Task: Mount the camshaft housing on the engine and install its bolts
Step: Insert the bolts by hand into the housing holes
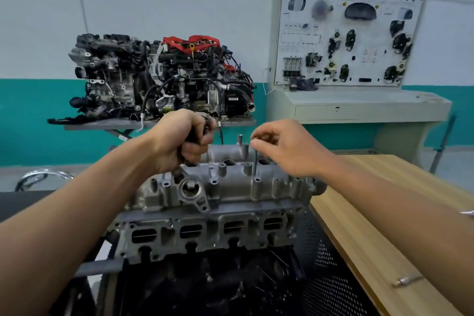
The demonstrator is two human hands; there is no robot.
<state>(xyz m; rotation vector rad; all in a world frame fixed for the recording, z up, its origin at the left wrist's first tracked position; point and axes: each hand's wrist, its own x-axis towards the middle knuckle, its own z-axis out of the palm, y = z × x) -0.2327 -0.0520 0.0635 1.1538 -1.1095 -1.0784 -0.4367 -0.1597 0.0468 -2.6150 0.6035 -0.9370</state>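
Two hands: both over the housing, one at each end.
Right hand (284,147): thumb and forefinger pinch the bolt head, the other fingers loosely curled; above the housing's right half.
Left hand (179,138): a tight fist round a dark piece (177,171), above the housing's left end. I cannot tell whether it is a tool or spare bolts.
Bolt (254,161): long, thin and upright, its tip entering a hole on the housing's near edge, right of centre.
Housing (230,187): grey cast alloy, seated on top of the engine. Small bolt bosses run along the near edge, round bores along the top, and a flanged round port sits at front left. The bosses left of the bolt look empty.
Engine (205,233): directly under the housing, with four rectangular ports in a row on its near face.
Step, as I judge it: starting the bolts by hand, with most still to go in.
Method: I keep the bolt plumb and spin it with my fingers until the thread catches freely. If it binds, I back it out and restart. I start every bolt before tightening any.
Risk: cross-threading in soft alloy, or the housing shifting off its seat.
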